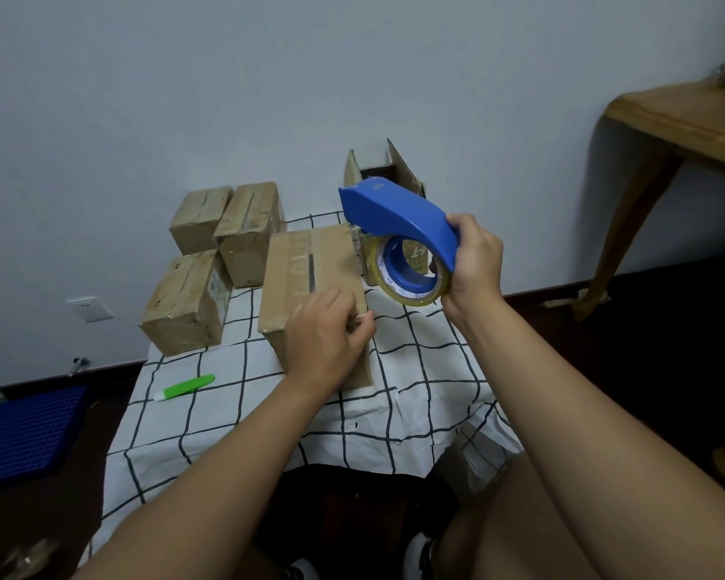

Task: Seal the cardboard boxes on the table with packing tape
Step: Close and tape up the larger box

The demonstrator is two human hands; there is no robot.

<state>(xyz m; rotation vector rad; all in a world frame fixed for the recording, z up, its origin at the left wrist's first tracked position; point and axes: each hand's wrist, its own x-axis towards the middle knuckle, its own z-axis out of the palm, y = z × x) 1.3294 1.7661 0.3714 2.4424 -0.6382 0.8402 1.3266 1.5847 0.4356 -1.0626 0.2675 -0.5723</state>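
Note:
A closed cardboard box [306, 265] with clear tape along its top lies in the middle of the table. My left hand [327, 337] rests on its near right corner, fingers pressing the tape end at the edge. My right hand [474, 265] grips the handle of a blue tape dispenser [394, 215], lifted above the table right of the box, with a roll of clear tape [411, 274] in it. Behind the dispenser stands an open box [398, 165] with its flaps up.
Three taped boxes [189, 303] [199, 217] [248, 232] stand at the table's far left. A green utility knife [185, 388] lies on the checked tablecloth [415, 370] near the left. A wooden table [687, 119] is at the right, a blue crate [26, 433] on the floor left.

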